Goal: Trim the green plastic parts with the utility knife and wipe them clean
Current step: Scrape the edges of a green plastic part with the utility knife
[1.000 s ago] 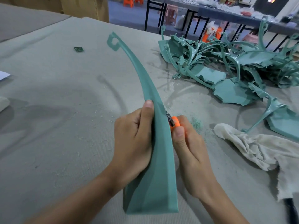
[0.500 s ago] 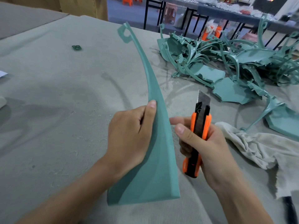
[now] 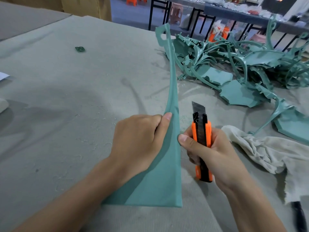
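My left hand [image 3: 138, 141] grips a long curved green plastic part [image 3: 167, 173], wide at its near end and tapering to a hooked tip far away. The part stands on edge above the grey cloth table [image 3: 66, 97]. Just right of it, my right hand [image 3: 215, 153] holds an orange and black utility knife [image 3: 201, 139] upright, blade out and pointing away from me. The right thumb touches the part's right edge; the blade is off the part. A crumpled off-white rag [image 3: 265, 151] lies at the right.
A heap of green plastic parts [image 3: 242, 64] fills the far right of the table. A small green scrap [image 3: 80, 49] lies far left. Pale shavings are scattered on the cloth. A dark handle [image 3: 299, 216] shows at the bottom right edge. Tables and stools stand beyond.
The knife has come off the part's edge and risen upright beside it. The part's hooked tip has swung to the right, and its wide end has flattened toward me.
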A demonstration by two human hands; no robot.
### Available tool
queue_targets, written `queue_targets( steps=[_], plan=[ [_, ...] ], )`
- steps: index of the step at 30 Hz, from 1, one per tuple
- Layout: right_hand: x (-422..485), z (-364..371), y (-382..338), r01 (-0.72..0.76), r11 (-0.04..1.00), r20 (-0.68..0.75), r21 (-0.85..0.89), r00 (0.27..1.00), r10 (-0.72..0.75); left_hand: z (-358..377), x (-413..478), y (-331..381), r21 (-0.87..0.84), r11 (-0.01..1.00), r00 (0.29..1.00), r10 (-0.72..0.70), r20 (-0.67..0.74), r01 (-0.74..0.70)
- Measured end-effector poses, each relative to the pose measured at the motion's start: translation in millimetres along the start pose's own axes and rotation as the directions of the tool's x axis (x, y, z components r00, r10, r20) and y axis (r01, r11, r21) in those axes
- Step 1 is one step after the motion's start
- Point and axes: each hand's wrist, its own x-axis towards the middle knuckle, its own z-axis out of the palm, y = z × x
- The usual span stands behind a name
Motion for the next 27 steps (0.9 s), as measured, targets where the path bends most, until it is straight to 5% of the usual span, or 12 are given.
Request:
queue_targets(
  steps=[5, 13, 27],
  plan=[
    [2.9, 3.2, 1.3, 0.116, 0.941, -0.022, -0.317, 0.991, -0.129, 1.6, -1.1, -2.3, 0.113, 0.994, 0.997, -0.019, 0.069, 0.012],
    [1.8, -6.5, 1.1, -0.077, 0.996, -0.009, 0.041, 0.997, 0.077, -0.1, 1.6, -5.2, 0.086, 0.996, 1.000, -0.022, -0.011, 0.023],
    [3.0, 1.0, -3.0, -0.152, 0.984, 0.085, 0.093, 0.986, 0.145, -0.7, 0.0, -1.3, 0.035, 0.999, 0.998, -0.020, 0.055, 0.018]
  ],
)
